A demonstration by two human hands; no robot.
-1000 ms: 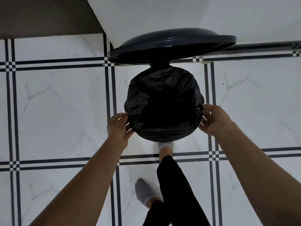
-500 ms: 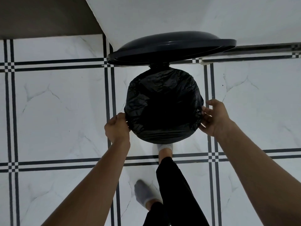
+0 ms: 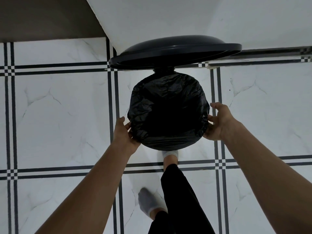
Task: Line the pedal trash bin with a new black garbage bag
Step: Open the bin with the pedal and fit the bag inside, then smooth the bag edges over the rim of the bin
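The pedal bin stands on the tiled floor below me with its dark lid raised. A black garbage bag lines it, its crinkled edge folded outward over the round rim and hiding the bin's body. My left hand holds the bag's folded edge on the rim's left side, fingers tucked against the plastic. On the right side my right hand grips the bag's edge, thumb raised. A white-socked foot sits at the bin's front base; the pedal itself is hidden.
A white wall or cabinet face rises right behind the lid. Marble floor tiles with dark border lines spread to both sides. My other foot, in a grey sock, stands on the floor closer to me.
My left hand's fingers, spread a second ago, now tuck against the bag at the rim. My right hand has stayed at the right side, shifting only slightly.
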